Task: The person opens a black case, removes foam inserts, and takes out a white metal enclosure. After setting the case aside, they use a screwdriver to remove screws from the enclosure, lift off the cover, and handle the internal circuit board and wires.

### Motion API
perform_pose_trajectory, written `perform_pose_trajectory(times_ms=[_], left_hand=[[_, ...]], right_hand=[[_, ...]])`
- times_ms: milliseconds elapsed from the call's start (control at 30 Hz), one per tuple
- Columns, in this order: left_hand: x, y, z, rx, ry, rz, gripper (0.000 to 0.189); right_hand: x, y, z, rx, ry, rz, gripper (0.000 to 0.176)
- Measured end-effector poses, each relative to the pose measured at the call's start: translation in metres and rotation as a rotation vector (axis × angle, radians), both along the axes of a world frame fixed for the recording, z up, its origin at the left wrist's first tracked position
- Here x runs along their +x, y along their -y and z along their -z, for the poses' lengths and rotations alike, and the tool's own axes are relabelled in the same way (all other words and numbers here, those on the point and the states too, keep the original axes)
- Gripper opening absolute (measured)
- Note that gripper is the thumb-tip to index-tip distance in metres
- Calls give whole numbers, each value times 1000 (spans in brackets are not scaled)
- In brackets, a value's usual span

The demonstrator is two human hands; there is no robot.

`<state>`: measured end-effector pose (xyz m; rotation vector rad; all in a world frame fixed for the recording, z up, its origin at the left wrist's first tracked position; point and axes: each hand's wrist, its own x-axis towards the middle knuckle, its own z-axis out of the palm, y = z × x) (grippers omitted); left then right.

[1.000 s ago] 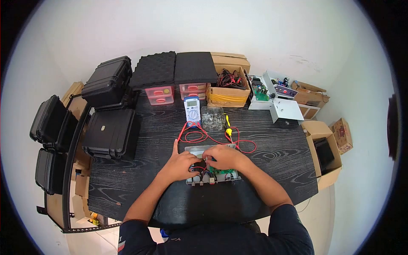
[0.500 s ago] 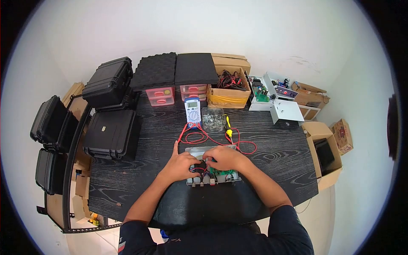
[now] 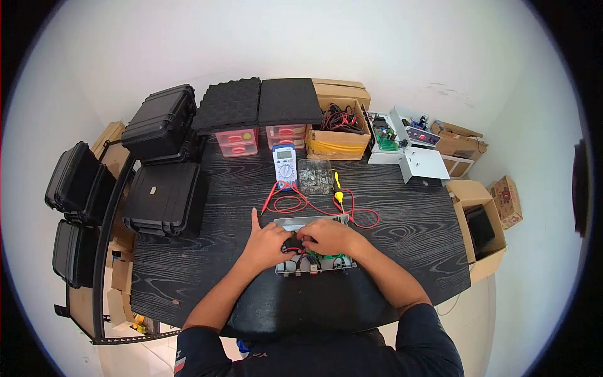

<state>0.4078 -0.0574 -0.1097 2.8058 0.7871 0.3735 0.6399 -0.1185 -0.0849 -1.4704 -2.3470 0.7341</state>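
A shallow metal chassis (image 3: 333,265) lies at the table's front, holding a green circuit board (image 3: 337,256), wires and a black part. My left hand (image 3: 269,245) reaches over its left side, index finger stretched up and away, the other fingers bent at the black part and red wire. From the right, my right hand (image 3: 330,237) bends its fingers down into the chassis beside the left fingertips. What either set of fingertips grips is too small to make out. Beyond them are a multimeter (image 3: 286,168) with red leads and a yellow screwdriver (image 3: 338,191).
A clear parts tray (image 3: 315,176) stands beside the multimeter. Black cases (image 3: 164,198) are at the left, foam-topped drawers (image 3: 239,143) and a cable box (image 3: 336,146) behind. Opened white devices (image 3: 424,164) stand at the back right, an open carton (image 3: 487,264) at the right edge.
My left hand has shifted slightly left, its index finger now apart from the red probe. My right hand has moved slightly left and down over the chassis.
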Motion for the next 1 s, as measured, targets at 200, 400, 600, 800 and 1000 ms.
perform_pose_trajectory(times_ms=[200, 400, 600, 800, 1000], left_hand=[[1, 3, 0, 43, -59, -30, 47], [1, 6, 10, 137, -58, -28, 49], [3, 8, 6, 127, -89, -36, 51], [-3, 2, -4, -16, -127, 7, 50], [-9, -1, -15, -133, -72, 116, 48]], right_hand=[[-8, 2, 9, 21, -9, 17, 18], [-12, 1, 17, 69, 38, 19, 14], [-20, 3, 24, 155, 198, 29, 13], [-18, 10, 15, 203, 54, 10, 15], [1, 4, -13, 3, -297, 107, 9]])
